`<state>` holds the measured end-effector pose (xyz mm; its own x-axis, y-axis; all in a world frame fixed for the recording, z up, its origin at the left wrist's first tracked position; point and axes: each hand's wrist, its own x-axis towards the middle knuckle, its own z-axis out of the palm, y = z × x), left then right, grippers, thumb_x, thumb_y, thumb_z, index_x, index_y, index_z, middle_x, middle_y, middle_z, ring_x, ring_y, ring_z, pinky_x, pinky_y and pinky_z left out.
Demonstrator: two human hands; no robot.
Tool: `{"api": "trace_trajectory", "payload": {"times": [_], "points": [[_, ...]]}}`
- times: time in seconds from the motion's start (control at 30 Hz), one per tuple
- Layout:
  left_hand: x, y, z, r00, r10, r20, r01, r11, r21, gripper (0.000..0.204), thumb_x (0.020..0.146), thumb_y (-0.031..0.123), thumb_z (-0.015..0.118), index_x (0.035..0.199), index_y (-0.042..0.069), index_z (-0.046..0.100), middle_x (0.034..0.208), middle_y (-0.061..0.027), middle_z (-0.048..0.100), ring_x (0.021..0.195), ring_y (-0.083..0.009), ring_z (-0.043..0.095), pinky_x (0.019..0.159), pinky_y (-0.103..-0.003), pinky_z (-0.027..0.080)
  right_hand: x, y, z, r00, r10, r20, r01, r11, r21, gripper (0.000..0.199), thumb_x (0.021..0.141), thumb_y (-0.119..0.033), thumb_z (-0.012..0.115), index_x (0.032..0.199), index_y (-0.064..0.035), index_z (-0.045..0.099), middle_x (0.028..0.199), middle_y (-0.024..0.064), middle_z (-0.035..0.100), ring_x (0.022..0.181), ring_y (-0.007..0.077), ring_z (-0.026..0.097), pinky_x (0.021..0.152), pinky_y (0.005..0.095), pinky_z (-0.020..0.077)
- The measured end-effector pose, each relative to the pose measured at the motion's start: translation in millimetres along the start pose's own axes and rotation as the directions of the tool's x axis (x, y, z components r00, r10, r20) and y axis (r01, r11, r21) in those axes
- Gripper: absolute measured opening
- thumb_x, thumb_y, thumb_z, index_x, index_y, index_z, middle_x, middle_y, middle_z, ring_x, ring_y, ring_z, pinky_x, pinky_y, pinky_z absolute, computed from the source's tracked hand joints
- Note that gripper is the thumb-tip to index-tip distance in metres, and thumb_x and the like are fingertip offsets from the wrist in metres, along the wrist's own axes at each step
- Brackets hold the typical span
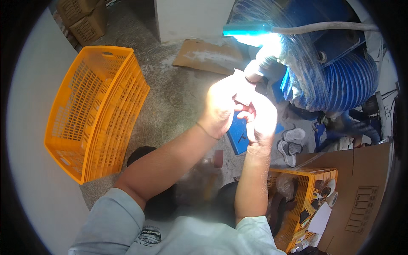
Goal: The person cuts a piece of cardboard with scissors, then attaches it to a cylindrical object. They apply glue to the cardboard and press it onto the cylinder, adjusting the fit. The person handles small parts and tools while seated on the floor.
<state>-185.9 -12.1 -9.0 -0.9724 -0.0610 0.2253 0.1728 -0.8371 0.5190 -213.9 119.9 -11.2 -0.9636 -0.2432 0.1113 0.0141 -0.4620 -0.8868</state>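
Both my hands are raised close together under a bright lamp (250,29), and glare washes out much of their detail. My left hand (222,102) is closed around a small pale flat piece (243,95). From the other side my right hand (262,117) grips the same piece, with its fingers curled in toward the left hand. Just beyond the fingertips is the rounded end of a pale cylinder (253,71) on a machine. The piece's upper end is at this cylinder; whether they touch I cannot tell.
Stacked orange crates (123,106) stand at the left. A blue ribbed hose (350,85) and plastic sheeting are at the upper right. Below lie a blue board (238,135) and sneakers (289,148). An orange crate of odds and ends (304,174) stands beside a cardboard box (361,191).
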Motion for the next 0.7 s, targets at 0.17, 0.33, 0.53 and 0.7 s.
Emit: {"api": "trace_trajectory", "payload": {"times": [0.17,0.33,0.53,0.7], "points": [[1,3,6,0.997,-0.059,-0.055,0.063,0.995,0.082,0.028,0.100,0.013,0.059,0.119,-0.008,0.059,0.099,-0.0165,0.069,0.081,-0.0254,0.072,0.069,-0.037,0.062,4,-2,0,0.999,0.029,-0.022,-0.029,0.999,0.027,0.025,0.094,-0.012,0.063,0.108,0.0085,0.067,0.098,0.0214,0.073,0.077,0.0279,0.074,0.064,0.0320,0.0620],[2,7,16,0.996,-0.059,-0.072,0.069,0.987,0.143,0.028,0.101,0.015,0.057,0.118,-0.007,0.059,0.096,-0.0161,0.069,0.081,-0.0261,0.073,0.068,-0.037,0.062,0,-4,5,0.998,-0.030,-0.048,0.032,0.999,0.034,0.024,0.092,-0.011,0.064,0.105,0.0087,0.068,0.092,0.0187,0.073,0.072,0.0263,0.072,0.063,0.0318,0.0609],[2,2,23,0.992,-0.020,-0.127,0.032,0.995,0.096,0.016,0.098,0.009,0.056,0.106,-0.003,0.062,0.084,-0.0100,0.066,0.068,-0.0161,0.066,0.059,-0.027,0.054,2,-6,6,0.995,-0.035,-0.095,0.036,0.999,0.007,0.022,0.093,-0.011,0.062,0.102,0.0077,0.069,0.087,0.0164,0.073,0.068,0.0247,0.071,0.061,0.0319,0.0592],[4,1,19,0.996,0.009,-0.085,0.003,0.991,0.134,0.032,0.100,0.012,0.057,0.125,-0.008,0.059,0.099,-0.0147,0.070,0.082,-0.0217,0.071,0.070,-0.032,0.060,3,-8,9,0.993,-0.037,-0.115,0.042,0.998,0.041,0.020,0.092,-0.010,0.063,0.099,0.0082,0.069,0.086,0.0166,0.072,0.065,0.0231,0.070,0.058,0.0311,0.0580]]}}
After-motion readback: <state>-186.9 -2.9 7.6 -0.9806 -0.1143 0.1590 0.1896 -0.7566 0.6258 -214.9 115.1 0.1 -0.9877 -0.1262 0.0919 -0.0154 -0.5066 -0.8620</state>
